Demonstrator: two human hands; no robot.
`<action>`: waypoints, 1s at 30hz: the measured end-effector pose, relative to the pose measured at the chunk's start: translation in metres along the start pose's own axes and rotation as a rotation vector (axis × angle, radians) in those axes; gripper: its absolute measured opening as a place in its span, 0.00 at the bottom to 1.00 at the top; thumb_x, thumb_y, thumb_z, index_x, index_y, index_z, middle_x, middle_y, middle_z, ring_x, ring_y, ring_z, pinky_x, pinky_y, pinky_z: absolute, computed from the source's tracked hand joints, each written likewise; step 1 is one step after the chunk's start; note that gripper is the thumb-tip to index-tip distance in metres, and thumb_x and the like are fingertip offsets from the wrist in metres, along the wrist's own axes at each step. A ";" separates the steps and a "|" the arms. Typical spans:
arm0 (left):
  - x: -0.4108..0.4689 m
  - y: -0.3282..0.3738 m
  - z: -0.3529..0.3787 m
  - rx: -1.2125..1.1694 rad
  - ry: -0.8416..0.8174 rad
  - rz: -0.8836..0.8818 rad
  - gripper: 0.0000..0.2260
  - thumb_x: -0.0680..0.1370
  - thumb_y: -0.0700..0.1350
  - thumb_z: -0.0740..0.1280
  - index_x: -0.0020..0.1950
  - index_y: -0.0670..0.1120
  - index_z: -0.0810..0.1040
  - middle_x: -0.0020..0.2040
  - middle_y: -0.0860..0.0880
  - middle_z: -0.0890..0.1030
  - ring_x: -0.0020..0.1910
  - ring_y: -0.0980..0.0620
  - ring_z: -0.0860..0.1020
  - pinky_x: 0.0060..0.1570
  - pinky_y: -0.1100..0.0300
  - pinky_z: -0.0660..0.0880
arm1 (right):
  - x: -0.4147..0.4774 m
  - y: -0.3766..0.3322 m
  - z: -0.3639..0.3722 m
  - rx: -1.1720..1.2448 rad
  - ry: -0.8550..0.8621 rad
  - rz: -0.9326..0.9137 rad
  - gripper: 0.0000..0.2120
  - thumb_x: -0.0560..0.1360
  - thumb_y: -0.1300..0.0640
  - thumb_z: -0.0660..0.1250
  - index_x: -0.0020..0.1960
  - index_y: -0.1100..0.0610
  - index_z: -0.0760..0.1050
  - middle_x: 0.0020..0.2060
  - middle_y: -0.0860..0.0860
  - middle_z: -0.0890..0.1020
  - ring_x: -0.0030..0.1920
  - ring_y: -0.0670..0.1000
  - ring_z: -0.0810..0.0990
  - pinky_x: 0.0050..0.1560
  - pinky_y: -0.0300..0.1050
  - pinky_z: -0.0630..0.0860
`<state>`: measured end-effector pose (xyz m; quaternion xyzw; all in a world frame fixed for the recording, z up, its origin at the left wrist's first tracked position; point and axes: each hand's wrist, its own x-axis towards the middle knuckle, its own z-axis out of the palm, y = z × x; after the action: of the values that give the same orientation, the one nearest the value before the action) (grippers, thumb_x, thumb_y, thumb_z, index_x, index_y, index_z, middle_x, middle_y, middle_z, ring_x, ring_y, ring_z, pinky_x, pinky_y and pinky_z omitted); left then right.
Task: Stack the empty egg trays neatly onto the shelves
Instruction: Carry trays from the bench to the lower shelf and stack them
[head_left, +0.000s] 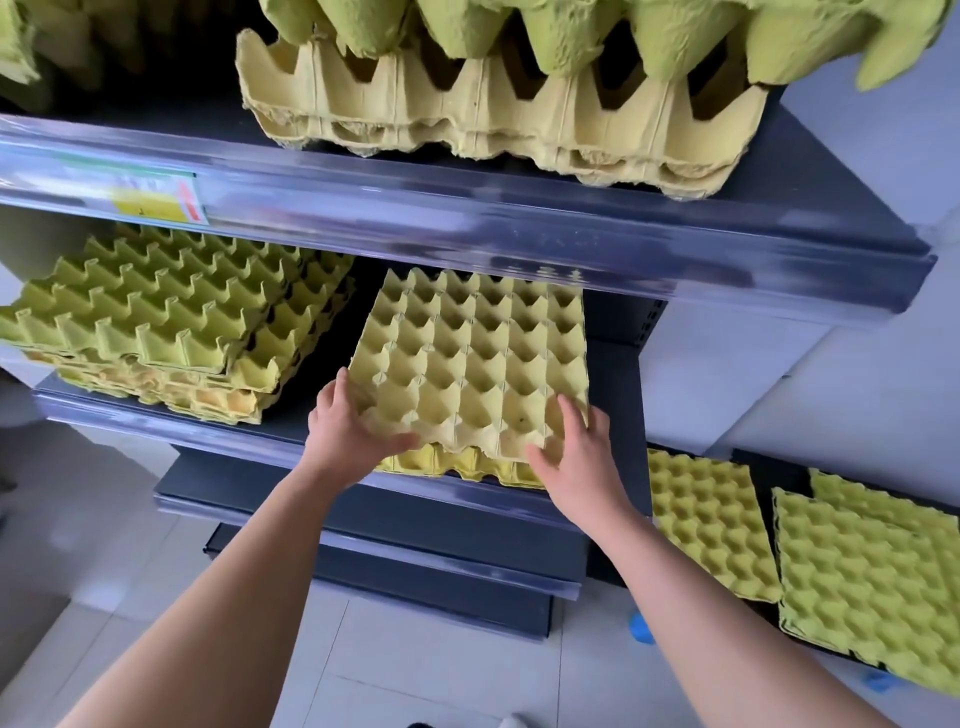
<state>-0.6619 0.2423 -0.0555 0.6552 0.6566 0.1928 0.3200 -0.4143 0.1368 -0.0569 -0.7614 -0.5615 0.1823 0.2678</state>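
A person's left hand (345, 426) and right hand (582, 457) each hold a near corner of a pale yellow egg tray (478, 358), cups facing up, on the middle shelf (156, 430) of a dark blue rack; the left grip clasps the near-left corner with the thumb lying along the front edge, while the right grip pinches the near-right corner, fingers spread over the cups and thumb at the edge. Between the two grips the tray's front edge sits a little raised over a second yellow tray (457, 462) lying directly under it on the shelf, and the far end of the held tray reaches back beneath the upper shelf (467, 218). Well to the left of the left grip, on the same shelf, stands a stack of greener trays (171, 322), its top tray skewed against those below. Above both grips, the upper shelf carries more stacked trays (493, 119) and a blurred price label (156, 195) on its front strip. To the right of the right grip and lower down, further yellow-green trays (872, 587) lie flat on a dark surface
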 end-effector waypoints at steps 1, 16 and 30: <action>-0.002 0.001 0.000 0.046 0.011 0.004 0.56 0.57 0.65 0.79 0.76 0.47 0.55 0.73 0.45 0.62 0.71 0.41 0.61 0.70 0.41 0.62 | -0.001 -0.002 -0.001 -0.010 0.012 0.006 0.33 0.77 0.48 0.65 0.76 0.54 0.55 0.72 0.59 0.56 0.68 0.58 0.66 0.65 0.47 0.67; -0.087 0.074 0.061 0.337 -0.008 0.736 0.20 0.72 0.49 0.74 0.61 0.43 0.80 0.60 0.46 0.80 0.56 0.38 0.77 0.55 0.46 0.75 | -0.083 0.027 -0.052 -0.329 0.292 0.066 0.24 0.73 0.56 0.70 0.66 0.64 0.72 0.62 0.59 0.76 0.61 0.60 0.75 0.63 0.53 0.72; -0.167 0.170 0.255 0.353 -0.362 0.824 0.21 0.77 0.52 0.67 0.69 0.48 0.74 0.67 0.51 0.75 0.66 0.47 0.71 0.65 0.54 0.64 | -0.167 0.223 -0.131 -0.312 0.255 0.353 0.20 0.70 0.58 0.72 0.59 0.64 0.76 0.53 0.58 0.80 0.53 0.62 0.78 0.54 0.54 0.76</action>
<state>-0.3758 0.0475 -0.0966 0.9281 0.2987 0.0722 0.2100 -0.2200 -0.0992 -0.0936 -0.8965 -0.4030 0.0399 0.1798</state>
